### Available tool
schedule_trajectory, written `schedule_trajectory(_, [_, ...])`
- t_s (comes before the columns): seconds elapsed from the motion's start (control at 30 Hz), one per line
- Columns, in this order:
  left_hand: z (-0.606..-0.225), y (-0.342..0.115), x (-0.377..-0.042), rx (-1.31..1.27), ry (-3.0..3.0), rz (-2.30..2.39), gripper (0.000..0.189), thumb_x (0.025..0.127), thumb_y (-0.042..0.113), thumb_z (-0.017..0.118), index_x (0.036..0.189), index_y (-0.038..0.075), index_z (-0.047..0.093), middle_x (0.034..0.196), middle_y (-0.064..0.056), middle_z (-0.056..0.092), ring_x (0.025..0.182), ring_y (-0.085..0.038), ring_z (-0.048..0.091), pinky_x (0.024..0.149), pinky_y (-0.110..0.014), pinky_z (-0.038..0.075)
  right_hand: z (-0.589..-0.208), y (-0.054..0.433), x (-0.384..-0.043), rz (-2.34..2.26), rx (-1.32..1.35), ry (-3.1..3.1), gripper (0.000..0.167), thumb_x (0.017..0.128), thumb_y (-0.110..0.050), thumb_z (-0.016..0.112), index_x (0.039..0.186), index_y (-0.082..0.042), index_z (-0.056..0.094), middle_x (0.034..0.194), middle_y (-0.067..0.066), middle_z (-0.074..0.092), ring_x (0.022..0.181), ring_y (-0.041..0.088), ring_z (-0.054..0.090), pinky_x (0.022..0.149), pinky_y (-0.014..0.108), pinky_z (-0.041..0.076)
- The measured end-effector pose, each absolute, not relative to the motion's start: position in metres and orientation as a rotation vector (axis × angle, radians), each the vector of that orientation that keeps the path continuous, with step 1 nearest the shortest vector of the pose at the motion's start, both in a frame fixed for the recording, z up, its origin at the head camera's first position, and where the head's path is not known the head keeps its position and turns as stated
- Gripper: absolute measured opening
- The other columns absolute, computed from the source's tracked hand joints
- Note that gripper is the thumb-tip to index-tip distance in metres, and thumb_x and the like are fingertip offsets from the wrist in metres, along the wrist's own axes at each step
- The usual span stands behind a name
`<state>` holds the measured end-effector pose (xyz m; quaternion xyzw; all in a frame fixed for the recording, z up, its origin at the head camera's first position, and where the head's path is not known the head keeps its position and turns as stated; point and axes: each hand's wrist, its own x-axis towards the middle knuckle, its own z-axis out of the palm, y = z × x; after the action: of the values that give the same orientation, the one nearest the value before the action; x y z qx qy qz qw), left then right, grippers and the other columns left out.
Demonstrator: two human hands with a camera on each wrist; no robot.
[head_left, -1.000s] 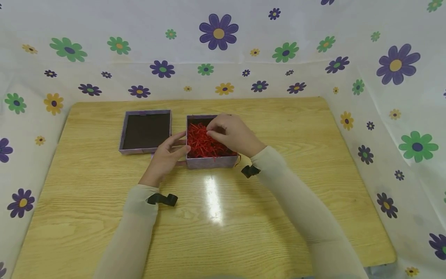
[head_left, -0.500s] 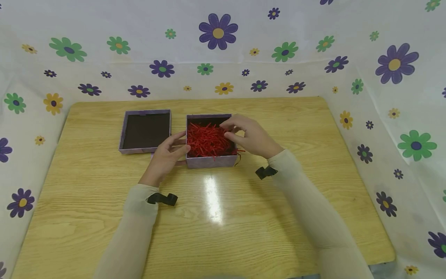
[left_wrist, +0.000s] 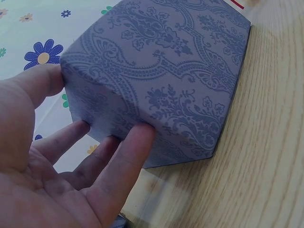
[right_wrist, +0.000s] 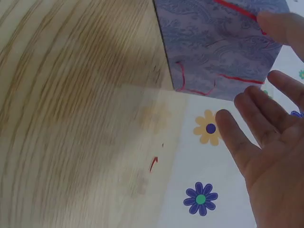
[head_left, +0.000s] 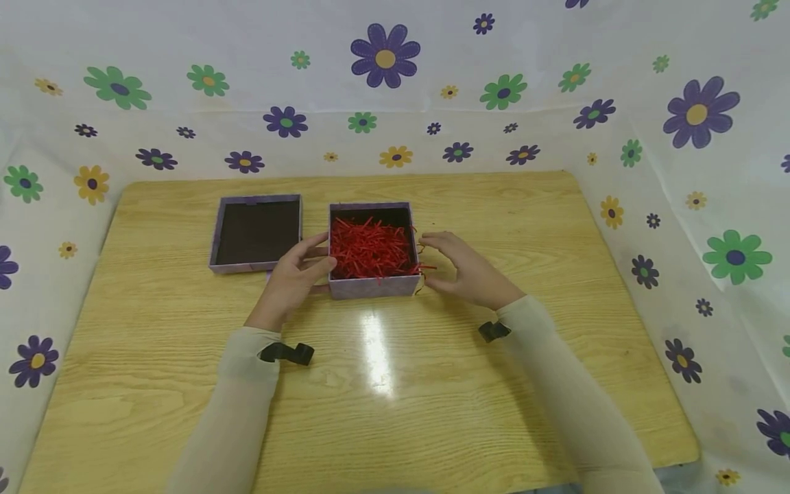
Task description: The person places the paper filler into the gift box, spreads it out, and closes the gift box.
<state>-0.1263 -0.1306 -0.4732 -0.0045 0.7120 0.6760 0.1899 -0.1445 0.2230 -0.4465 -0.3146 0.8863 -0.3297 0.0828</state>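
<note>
A lavender patterned box (head_left: 374, 287) stands uncovered on the table, filled with red shredded paper (head_left: 370, 248). My left hand (head_left: 290, 281) rests its fingertips against the box's left side, fingers spread and fairly straight. The left wrist view shows those fingers (left_wrist: 126, 166) touching the box's end wall. Close beside the right side is my right hand (head_left: 472, 274), fingers extended and apart, holding nothing. Loose red strands (right_wrist: 242, 78) cling to the outer wall in the right wrist view; whether the right thumb touches the wall is hard to tell.
Left of the box lies its dark-lined lid (head_left: 259, 233), inside facing up. Tiny red paper scraps (right_wrist: 153, 164) are on the wooden table (head_left: 345, 425) to the right. A white flowered cloth (head_left: 432, 89) hangs around the back and sides.
My right hand has left the red shredded paper, moved right over the rim and lowered beside the box, its fingers spreading. The left hand has stayed in place.
</note>
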Motion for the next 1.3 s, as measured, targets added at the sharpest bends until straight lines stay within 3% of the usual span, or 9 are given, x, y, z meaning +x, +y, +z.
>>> schedule_trajectory(0.2, [-0.474, -0.131, -0.126, -0.011, 2.002, 1.897, 0.07, 0.1, 0.037, 0.07, 0.161, 0.027, 0.038, 0.153, -0.012, 0.044, 0.133, -0.035, 0.053, 0.1, -0.056, 0.054, -0.443, 0.216, -0.139, -1.118, -0.918, 2.629, 0.042, 0.097, -0.014, 0.075, 0.137, -0.008, 0.064, 0.11, 0.002, 0.068, 0.1, 0.018, 0.067, 0.091, 0.041, 0.058])
schedule_trajectory(0.37, [-0.472, -0.13, -0.126, -0.004, 2.008, 1.897, 0.07, 0.1, 0.037, 0.07, 0.161, 0.027, 0.038, 0.153, -0.012, 0.044, 0.133, -0.035, 0.053, 0.1, -0.055, 0.055, -0.439, 0.216, -0.135, -1.111, -0.93, 2.636, 0.029, 0.098, -0.011, 0.073, 0.127, -0.009, 0.072, 0.107, -0.001, 0.074, 0.091, 0.01, 0.068, 0.082, 0.039, 0.06])
schedule_trajectory(0.6, [-0.471, -0.131, -0.126, 0.002, 2.015, 1.897, 0.07, 0.1, 0.038, 0.07, 0.161, 0.028, 0.038, 0.153, -0.012, 0.044, 0.133, -0.034, 0.053, 0.1, -0.057, 0.054, -0.437, 0.216, -0.139, -1.16, -1.054, 2.586, 0.02, 0.098, -0.005, 0.071, 0.116, -0.011, 0.078, 0.101, -0.002, 0.075, 0.08, 0.007, 0.065, 0.07, 0.026, 0.056])
schedule_trajectory(1.03, [-0.472, -0.13, -0.126, -0.014, 1.993, 1.907, 0.07, 0.1, 0.037, 0.071, 0.161, 0.027, 0.039, 0.151, -0.012, 0.045, 0.131, -0.034, 0.054, 0.099, -0.056, 0.055, -0.431, 0.213, -0.14, -1.312, -0.877, 2.432, 0.011, 0.096, 0.002, 0.07, 0.101, -0.007, 0.075, 0.1, 0.004, 0.075, 0.085, 0.015, 0.067, 0.074, 0.028, 0.058])
schedule_trajectory(1.3, [-0.472, -0.131, -0.126, -0.011, 1.996, 1.906, 0.069, 0.101, 0.035, 0.07, 0.161, 0.026, 0.038, 0.152, -0.013, 0.045, 0.132, -0.035, 0.054, 0.1, -0.057, 0.054, -0.424, 0.191, -0.146, -1.321, -1.001, 2.598, 0.009, 0.097, -0.002, 0.068, 0.103, -0.006, 0.075, 0.102, 0.004, 0.075, 0.09, 0.015, 0.068, 0.082, 0.035, 0.058])
